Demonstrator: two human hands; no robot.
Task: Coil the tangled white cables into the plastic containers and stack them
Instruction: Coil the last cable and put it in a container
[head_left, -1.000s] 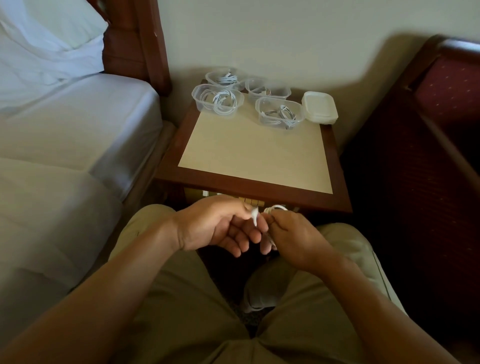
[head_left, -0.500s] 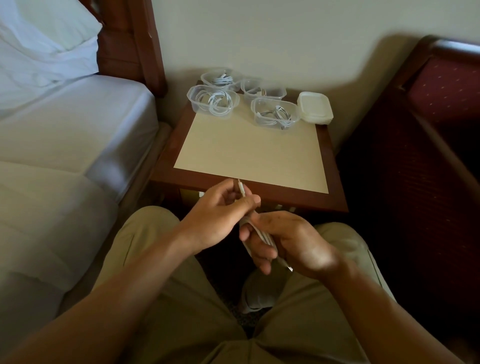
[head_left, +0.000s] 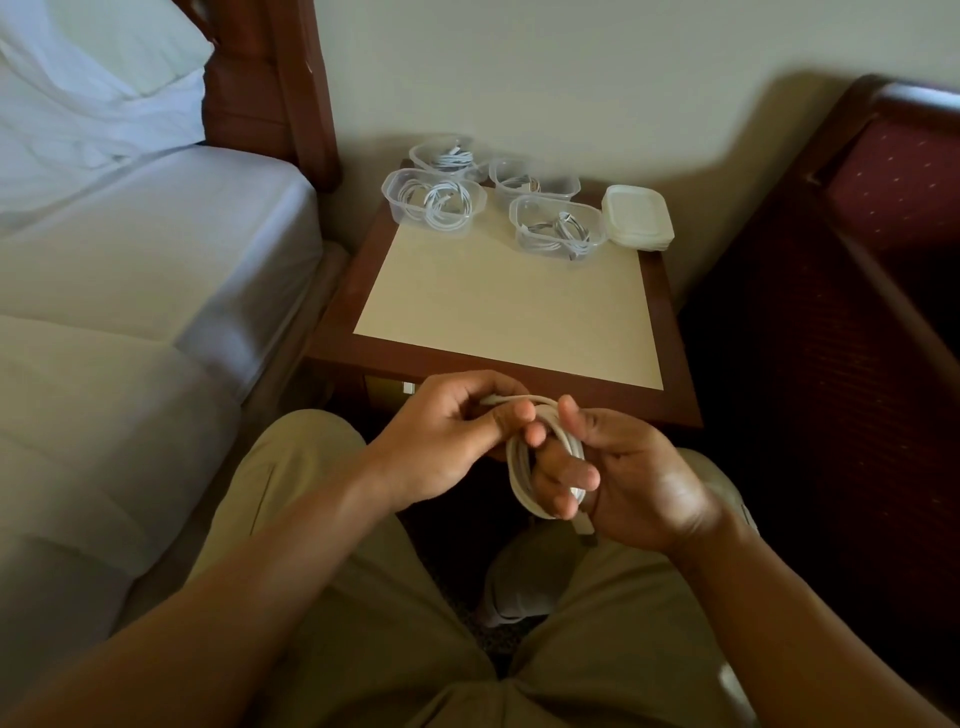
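On the far left we see a bed (head_left: 156, 249) with white sheets and a pillow (head_left: 93, 78) against a dark wooden headboard (head_left: 270, 78). Just to its right stands a small bedside table whose cream tabletop (head_left: 509, 306) has a reddish wooden border.

Along the back edge of the tabletop sit four clear plastic containers, each with a coiled white cable inside. From the left these are the front left container (head_left: 434, 200), the back left container (head_left: 449, 156), the back right container (head_left: 535, 182) and the front right container (head_left: 558, 228). Beside that last one, at the back right corner, lies a stack of white lids (head_left: 638, 217).

In the foreground, above our lap in khaki trousers (head_left: 363, 613), our left hand (head_left: 447, 441) has its fingers (head_left: 511, 413) curled, pinching one end of a white cable (head_left: 519, 467). The rest of this cable is looped in a coil around the fingers of our right hand (head_left: 634, 478), which are bent and holding the coil; a connector end hangs below that palm.

On the far right we see a dark red upholstered chair (head_left: 883, 208) with a wooden frame.
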